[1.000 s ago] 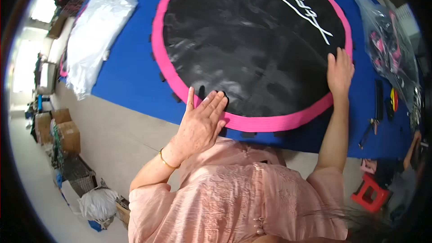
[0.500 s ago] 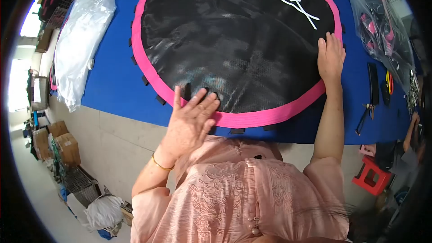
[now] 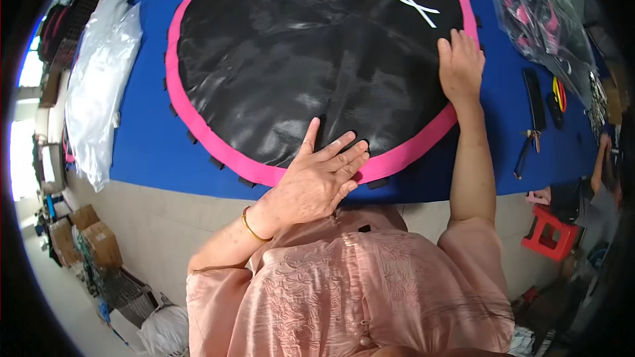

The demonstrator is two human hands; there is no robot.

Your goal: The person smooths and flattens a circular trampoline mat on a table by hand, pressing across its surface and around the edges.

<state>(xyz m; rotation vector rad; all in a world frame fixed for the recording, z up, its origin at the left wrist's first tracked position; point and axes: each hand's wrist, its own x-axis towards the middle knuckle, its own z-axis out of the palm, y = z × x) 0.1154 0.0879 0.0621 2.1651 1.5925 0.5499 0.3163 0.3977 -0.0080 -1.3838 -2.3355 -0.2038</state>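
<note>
A round black mat [image 3: 291, 59] with a pink border and white lettering lies on the blue table cover [image 3: 152, 119]. Short black tabs stick out around its edge. My left hand [image 3: 321, 172] rests over the near border, fingers spread, the tips on the black fabric. At the right border, my right hand [image 3: 462, 66] lies on the mat with its thumb apart from the other fingers. Neither hand holds anything.
Clear plastic sheeting [image 3: 102, 86] lies at the left. At the right are a bag of pink and black parts [image 3: 536, 16], a black strip [image 3: 533, 99] and yellow-red handled tools [image 3: 559, 96]. A red stool [image 3: 550, 233] and another person's arm [image 3: 600, 162] appear beyond.
My left hand has moved right along the near border relative to the mat. My right hand stays at the right border. The whole view has shifted.
</note>
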